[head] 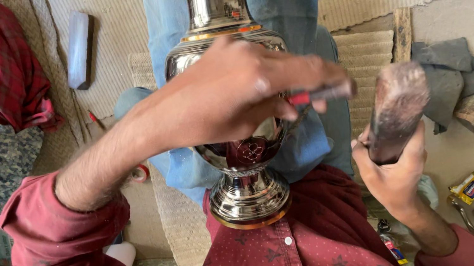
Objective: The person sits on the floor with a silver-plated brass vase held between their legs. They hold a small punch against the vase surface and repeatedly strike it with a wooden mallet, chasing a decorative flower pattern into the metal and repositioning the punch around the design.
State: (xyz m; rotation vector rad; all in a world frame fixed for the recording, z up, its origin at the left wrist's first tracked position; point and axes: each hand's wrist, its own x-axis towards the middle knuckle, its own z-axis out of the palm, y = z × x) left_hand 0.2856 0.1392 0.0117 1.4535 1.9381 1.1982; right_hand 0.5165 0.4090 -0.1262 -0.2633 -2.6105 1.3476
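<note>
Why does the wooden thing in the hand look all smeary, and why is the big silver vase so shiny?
In the head view, the wooden mallet in the right hand is smeared by motion blur, and the small tool in the left hand is slightly soft; the metal vase mirrors bright daylight, giving white glare on its base; the wide lens bends the edges.

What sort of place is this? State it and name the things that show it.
Probably a small metal-craft workshop, worked seated on the floor. A polished metal vase lies across the lap; the left hand holds a thin tool to it, the right hand grips a mallet.
</note>
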